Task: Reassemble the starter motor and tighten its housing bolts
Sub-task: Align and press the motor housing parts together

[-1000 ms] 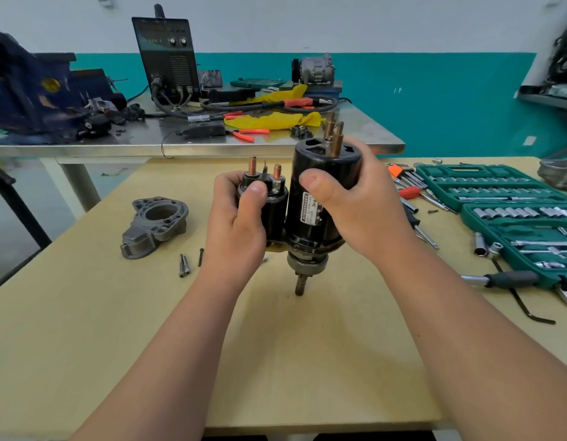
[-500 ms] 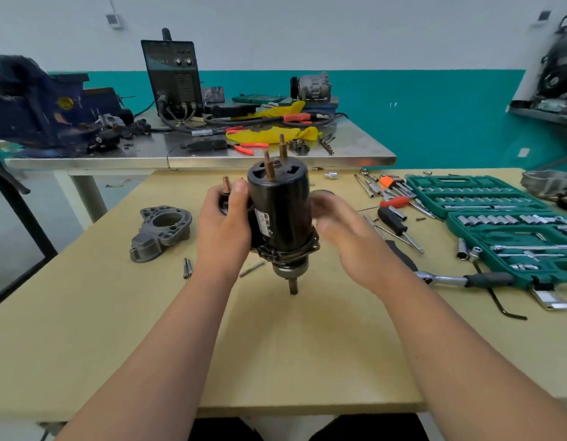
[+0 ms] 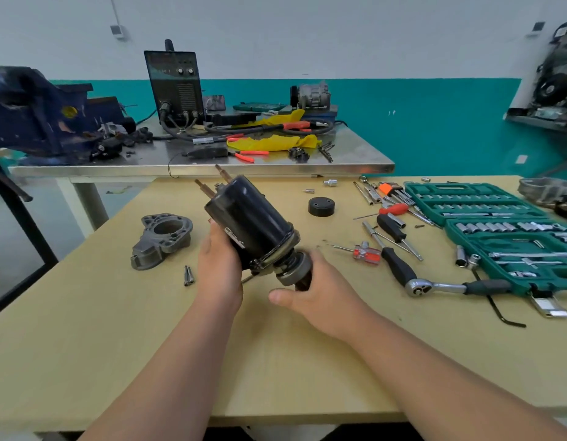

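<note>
The black starter motor body (image 3: 248, 221) is tilted, its copper studs pointing up and to the left and its gear end down to the right. My left hand (image 3: 220, 265) grips it from the left side. My right hand (image 3: 314, 289) cups the metal gear end (image 3: 291, 268), fingers curled round it. The grey nose housing (image 3: 162, 238) lies on the wooden table to the left. Two bolts (image 3: 188, 275) lie beside it. A black round cap (image 3: 321, 206) sits behind the motor.
To the right lie a ratchet (image 3: 451, 285), several screwdrivers (image 3: 366, 252) and an open green socket set (image 3: 511, 230). A steel bench (image 3: 355, 160) behind carries a black machine, a blue vise, cables and yellow cloth.
The motor has tipped from upright to a slant, studs leaning left. My right hand left the top of the body and moved down to the gear end. The head view shifted.
</note>
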{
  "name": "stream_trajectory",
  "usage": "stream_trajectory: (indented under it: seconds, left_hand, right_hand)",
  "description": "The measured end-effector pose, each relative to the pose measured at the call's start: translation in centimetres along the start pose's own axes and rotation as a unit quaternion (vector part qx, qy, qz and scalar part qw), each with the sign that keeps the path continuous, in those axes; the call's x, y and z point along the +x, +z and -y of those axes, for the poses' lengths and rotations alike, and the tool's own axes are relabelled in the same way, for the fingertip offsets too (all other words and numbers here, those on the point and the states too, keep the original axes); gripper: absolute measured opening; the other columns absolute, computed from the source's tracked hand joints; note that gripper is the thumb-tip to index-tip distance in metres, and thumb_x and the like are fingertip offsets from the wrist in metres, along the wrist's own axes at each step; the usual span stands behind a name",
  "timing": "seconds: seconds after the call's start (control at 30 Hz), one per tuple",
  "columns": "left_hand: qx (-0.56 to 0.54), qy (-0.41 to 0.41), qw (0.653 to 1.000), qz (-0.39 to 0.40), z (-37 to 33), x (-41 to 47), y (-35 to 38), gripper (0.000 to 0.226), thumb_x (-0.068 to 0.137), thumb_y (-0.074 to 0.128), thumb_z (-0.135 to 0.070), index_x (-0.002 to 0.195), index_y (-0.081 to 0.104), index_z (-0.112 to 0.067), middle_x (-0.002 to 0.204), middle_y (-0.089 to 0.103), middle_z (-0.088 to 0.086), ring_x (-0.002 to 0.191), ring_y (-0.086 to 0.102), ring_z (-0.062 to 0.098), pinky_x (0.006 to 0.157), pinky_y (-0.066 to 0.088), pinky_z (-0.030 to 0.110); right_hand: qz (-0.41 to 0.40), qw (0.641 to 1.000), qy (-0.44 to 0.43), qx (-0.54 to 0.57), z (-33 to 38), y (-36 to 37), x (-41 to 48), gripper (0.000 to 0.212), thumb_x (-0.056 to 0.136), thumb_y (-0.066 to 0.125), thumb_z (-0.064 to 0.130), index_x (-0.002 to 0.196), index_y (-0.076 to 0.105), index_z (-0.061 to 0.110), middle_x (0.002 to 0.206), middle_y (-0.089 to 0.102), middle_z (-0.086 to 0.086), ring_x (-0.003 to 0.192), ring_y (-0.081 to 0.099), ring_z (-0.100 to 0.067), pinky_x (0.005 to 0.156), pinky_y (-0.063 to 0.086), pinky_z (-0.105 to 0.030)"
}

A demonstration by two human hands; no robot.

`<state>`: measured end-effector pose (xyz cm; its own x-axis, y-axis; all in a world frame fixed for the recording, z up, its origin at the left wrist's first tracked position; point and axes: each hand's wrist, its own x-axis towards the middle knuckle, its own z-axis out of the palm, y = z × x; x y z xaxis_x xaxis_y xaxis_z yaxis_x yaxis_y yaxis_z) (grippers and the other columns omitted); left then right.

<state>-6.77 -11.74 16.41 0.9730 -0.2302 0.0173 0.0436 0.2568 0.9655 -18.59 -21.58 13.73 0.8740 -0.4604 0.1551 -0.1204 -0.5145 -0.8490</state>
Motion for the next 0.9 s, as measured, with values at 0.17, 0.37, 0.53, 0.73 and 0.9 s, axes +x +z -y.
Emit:
stream_trajectory:
  seconds: [0.17, 0.37, 0.53, 0.73, 0.9]
  left_hand:
    - [-0.045, -0.057, 0.997, 0.023, -0.1, -1.3, 0.2, 0.038, 0.100, 0.036, -0.040, 0.101, 0.062, -0.013, 0.107, 0.069, 0.005, 0.105, 0.062, 0.024, 0.083, 0.052, 0.028]
    - [0.413, 0.510, 0.747, 0.108, -5.2, -1.9, -2.8, 0.085, 0.074, 0.052, -0.064, 0.145, 0.029, -0.023, 0.150, 0.033, -0.003, 0.143, 0.023, 0.020, 0.119, 0.007, 0.040]
    - [0.729, 0.411, 0.458, 0.299, -6.6, -0.5, -1.5, 0.098, 0.054, 0.045, -0.091, 0.134, 0.040, -0.035, 0.121, 0.053, -0.012, 0.115, 0.050, 0.014, 0.116, 0.016, 0.036]
    - [0.676, 0.406, 0.546, 0.284, -3.6, -0.9, -3.5, 0.090, 0.057, 0.046, -0.084, 0.127, 0.042, -0.028, 0.108, 0.060, -0.012, 0.092, 0.060, 0.013, 0.075, 0.050, 0.029]
    - [0.668, 0.395, 0.573, 0.263, -1.0, -2.4, -4.0, 0.114, 0.053, 0.048, -0.085, 0.145, 0.022, -0.023, 0.123, 0.055, -0.006, 0.109, 0.054, 0.018, 0.092, 0.043, 0.032]
  right_hand:
    - [-0.055, 0.998, -0.015, -0.016, 0.3, -1.5, -0.6, 0.039, 0.060, 0.070, 0.058, 0.088, 0.057, 0.034, 0.079, 0.063, 0.019, 0.073, 0.057, 0.008, 0.050, 0.040, -0.007]
    - [-0.031, 0.997, 0.013, -0.064, 0.0, -3.2, -0.6, 0.031, 0.065, 0.077, 0.048, 0.081, 0.057, 0.031, 0.075, 0.063, 0.014, 0.064, 0.059, 0.000, 0.050, 0.039, -0.014]
    - [0.010, 0.981, -0.029, -0.194, 1.3, -3.5, -0.2, 0.038, 0.063, 0.073, 0.054, 0.086, 0.053, 0.032, 0.080, 0.060, 0.012, 0.072, 0.058, -0.006, 0.056, 0.043, -0.025]
    - [0.036, 0.869, -0.137, -0.473, 2.4, -3.8, 1.0, 0.049, 0.074, 0.061, 0.061, 0.105, 0.047, 0.026, 0.083, 0.058, 0.006, 0.077, 0.058, -0.020, 0.055, 0.035, -0.032]
    - [0.116, 0.874, -0.078, -0.465, 1.1, -3.7, 0.4, 0.019, 0.076, 0.058, 0.042, 0.087, 0.053, 0.028, 0.070, 0.054, 0.009, 0.065, 0.055, -0.012, 0.047, 0.035, -0.025]
